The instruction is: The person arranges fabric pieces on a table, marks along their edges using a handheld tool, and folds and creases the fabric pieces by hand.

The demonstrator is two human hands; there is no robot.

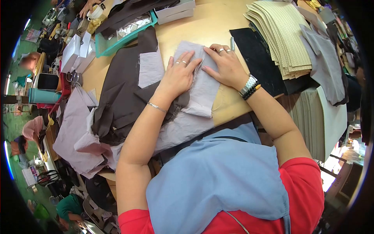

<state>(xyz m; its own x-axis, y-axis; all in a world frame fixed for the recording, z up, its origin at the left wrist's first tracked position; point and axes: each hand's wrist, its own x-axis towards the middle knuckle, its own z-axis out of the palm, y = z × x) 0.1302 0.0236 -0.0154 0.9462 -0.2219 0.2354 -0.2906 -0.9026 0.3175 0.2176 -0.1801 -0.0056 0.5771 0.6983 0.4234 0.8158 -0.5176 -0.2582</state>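
Observation:
A light grey-lilac cloth piece (206, 91) lies on the wooden table (218, 15), with a frayed edge running between my hands. My left hand (180, 74) rests flat on its left part, fingers apart. From the right, my right hand (227, 66) presses on the cloth, its fingers spread and the thumb near the frayed edge. Dark brown fabric (124, 85) is spread left of my left hand, with a small lilac piece (151, 69) on it. A grey pen-like object (232, 43) lies just beyond my right hand.
A teal tray (124, 39) holds small white pieces at the upper left. Black fabric (261, 58) and stacked cream sheets (278, 37) lie to the right. White boxes (80, 52) stand at the left. A co-worker's hand (89, 7) shows at the top left.

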